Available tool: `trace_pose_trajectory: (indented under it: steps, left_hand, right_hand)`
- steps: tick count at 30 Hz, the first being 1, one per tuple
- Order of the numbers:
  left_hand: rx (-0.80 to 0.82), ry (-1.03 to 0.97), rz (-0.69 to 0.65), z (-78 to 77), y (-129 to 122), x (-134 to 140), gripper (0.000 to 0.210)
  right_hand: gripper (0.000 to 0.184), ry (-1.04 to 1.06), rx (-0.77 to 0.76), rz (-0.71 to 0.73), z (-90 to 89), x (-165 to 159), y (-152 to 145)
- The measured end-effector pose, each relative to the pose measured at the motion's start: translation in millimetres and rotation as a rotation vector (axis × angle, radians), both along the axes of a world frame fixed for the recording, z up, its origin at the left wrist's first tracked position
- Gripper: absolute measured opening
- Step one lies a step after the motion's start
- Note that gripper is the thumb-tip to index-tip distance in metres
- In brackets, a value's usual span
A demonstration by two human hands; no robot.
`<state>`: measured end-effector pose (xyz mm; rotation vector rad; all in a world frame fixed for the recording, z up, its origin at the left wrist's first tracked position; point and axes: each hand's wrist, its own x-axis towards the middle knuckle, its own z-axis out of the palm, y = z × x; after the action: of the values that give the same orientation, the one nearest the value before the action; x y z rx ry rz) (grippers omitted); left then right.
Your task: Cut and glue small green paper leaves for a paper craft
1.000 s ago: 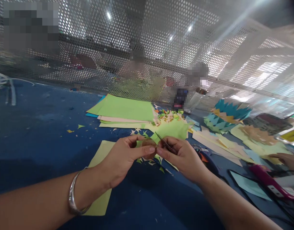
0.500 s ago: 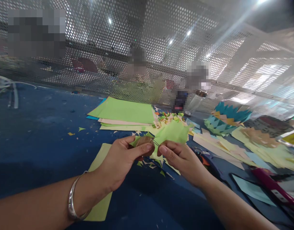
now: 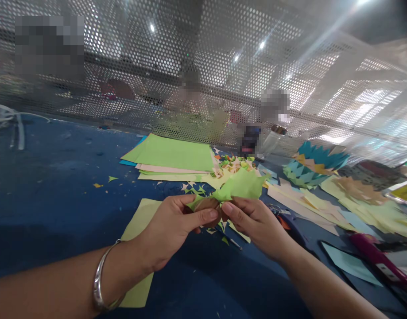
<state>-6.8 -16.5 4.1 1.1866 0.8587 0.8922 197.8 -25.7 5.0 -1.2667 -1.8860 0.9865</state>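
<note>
Between thumb and fingers, my left hand is closed on a brown rounded piece, whose material I cannot make out. Light green paper with a jagged edge stretches up and right from the same spot. My right hand is pinched against the right side of the brown piece, below the green paper; what its fingertips hold is hidden. Under my left wrist lies a yellow-green paper strip. Small paper scraps and a thin pen-like tool lie just beyond and below my hands.
A stack of coloured sheets lies ahead, beside a heap of clippings. At right stand a zigzag-edged paper crown, loose paper strips and a magenta tool. A perforated metal screen rises behind the blue table.
My right hand has closed in on the brown piece. The thin tip that showed at its fingers is now hidden, and the green paper has shifted up and looks more folded.
</note>
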Motion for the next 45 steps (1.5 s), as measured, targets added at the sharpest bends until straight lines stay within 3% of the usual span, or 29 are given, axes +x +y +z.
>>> trace_pose_trajectory:
  steps: [18,28,34,45]
  left_hand:
    - [0.021,-0.034,0.04,-0.2,-0.9,2.7,0.023]
    - [0.05,-0.059,0.025,-1.0,-4.3,3.8,0.028]
    - [0.08,-0.091,-0.018,-3.2,-4.1,3.3,0.026]
    - [0.051,0.019,0.032,-0.5,-2.9,2.8,0.027]
  right_hand:
    - [0.049,0.127,-0.107,0.0,-0.4,-2.6,-0.8]
    - [0.047,0.156,-0.09,0.022,0.2,-6.0,-0.6]
    - [0.048,0.139,-0.075,0.01,-0.6,-4.6,-1.4]
    - [0.047,0.036,-0.039,-0.024,-0.3,-0.7,-0.5]
